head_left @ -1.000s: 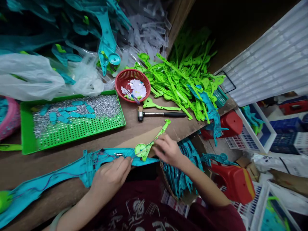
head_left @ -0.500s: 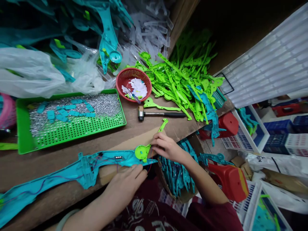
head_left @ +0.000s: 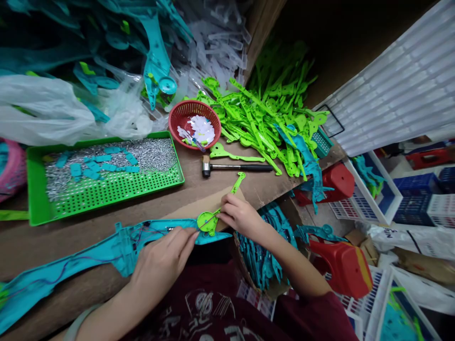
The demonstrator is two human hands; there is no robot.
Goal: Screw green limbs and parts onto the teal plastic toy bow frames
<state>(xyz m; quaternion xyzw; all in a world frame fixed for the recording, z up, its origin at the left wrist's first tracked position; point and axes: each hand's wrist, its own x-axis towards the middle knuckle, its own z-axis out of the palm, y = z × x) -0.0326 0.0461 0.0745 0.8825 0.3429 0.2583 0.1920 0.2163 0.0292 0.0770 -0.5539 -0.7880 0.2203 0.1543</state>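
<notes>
A long blue plastic shell half (head_left: 88, 263) lies along the bench edge with thin wires inside it. On its right end sits a green plastic lever (head_left: 206, 220), its round head over the shell and its narrow arm pointing up and away. My left hand (head_left: 165, 253) is closed, thumb and finger pinching one end of a thin wire (head_left: 209, 219) drawn across the round head. My right hand (head_left: 241, 215) is closed at the lever's arm, its fingertips pinching the wire's other end. Whether it also grips the arm is hidden.
A hammer (head_left: 238, 167) lies behind my hands. A green tray (head_left: 149, 182) of screws and small blue pieces stands left, a red basket (head_left: 194, 106) of white pieces behind. Green levers (head_left: 263, 128) are heaped at the back. A box of blue shells (head_left: 272, 255) stands below the edge.
My left hand has moved left and up from the shell's tip and now pinches the wire. The wire, which hung beside the lever, is now stretched between both hands. My right hand has shifted slightly left.
</notes>
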